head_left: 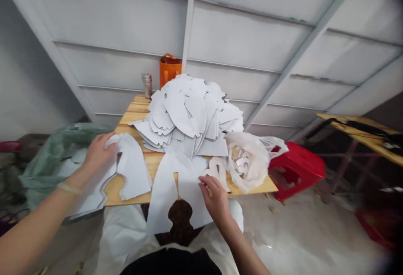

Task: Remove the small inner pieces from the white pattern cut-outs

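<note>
Table (pixel 151 161) against panelled wall (pixel 236 35).

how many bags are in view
3: a green plastic bag left of the table, an orange bag behind the white pile, a white plastic bag at the table's right side. More may be hidden.

from here i see the heap (pixel 189 107) on the desk (pixel 137 108), tote (pixel 168 73) and bottle (pixel 146 85) behind it. to the person's right, the bag (pixel 256 157), then the stool (pixel 297 168); to the left, beside the desk, the sack (pixel 40 159).
</note>
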`<state>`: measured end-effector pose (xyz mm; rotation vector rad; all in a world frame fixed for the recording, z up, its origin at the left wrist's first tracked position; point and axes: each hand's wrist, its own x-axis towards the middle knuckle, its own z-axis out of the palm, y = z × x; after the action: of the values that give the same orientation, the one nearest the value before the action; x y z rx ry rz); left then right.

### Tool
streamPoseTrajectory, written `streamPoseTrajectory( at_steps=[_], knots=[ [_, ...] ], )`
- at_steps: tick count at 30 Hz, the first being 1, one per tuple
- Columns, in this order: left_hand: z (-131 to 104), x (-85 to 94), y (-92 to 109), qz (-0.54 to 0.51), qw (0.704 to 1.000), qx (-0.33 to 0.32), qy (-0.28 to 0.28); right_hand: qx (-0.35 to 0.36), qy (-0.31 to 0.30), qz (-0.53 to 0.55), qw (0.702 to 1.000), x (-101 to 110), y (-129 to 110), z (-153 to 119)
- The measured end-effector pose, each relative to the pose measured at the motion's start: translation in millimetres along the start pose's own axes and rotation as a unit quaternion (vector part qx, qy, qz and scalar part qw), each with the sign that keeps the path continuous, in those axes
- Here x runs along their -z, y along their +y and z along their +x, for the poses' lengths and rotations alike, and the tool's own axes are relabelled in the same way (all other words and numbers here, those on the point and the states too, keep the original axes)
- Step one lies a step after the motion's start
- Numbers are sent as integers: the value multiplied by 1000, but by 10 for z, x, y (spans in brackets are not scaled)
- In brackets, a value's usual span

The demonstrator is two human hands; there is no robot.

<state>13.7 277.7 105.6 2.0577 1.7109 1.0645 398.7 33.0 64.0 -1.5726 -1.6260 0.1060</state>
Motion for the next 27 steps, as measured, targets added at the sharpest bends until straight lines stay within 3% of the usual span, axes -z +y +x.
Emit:
streamPoseTrajectory(
  at_steps=[2, 5, 7, 10, 15, 20, 23, 27],
  knots=[
    [-183, -59, 192, 1, 998, -65, -13, -24, -2, -85, 996, 113, 104, 44],
    [-597, -182, 576, -23, 984, -155, -84, -58, -86, -201, 974, 209, 213, 109],
    [-891, -305, 829, -79, 971, -193, -117, -69, -143, -243, 957, 214, 234, 134],
    [-1240, -540, 1117, -138, 951, -207, -186, -66, -172, -255, 949, 178, 208, 147],
    [-1502, -861, 1396, -203, 928, -177, -256, -96, -200, -230, 948, 157, 161, 219],
    [-1558, -989, 1592, -262, 909, -133, -294, -130, -183, -214, 951, 242, 126, 331],
    [-1580, -989, 1731, -327, 895, -49, -299, -124, -131, -172, 968, 389, -28, 336],
    [-1628, -892, 1992, -436, 848, 60, -296, -79, -39, 14, 996, 521, -432, 233]
  ],
)
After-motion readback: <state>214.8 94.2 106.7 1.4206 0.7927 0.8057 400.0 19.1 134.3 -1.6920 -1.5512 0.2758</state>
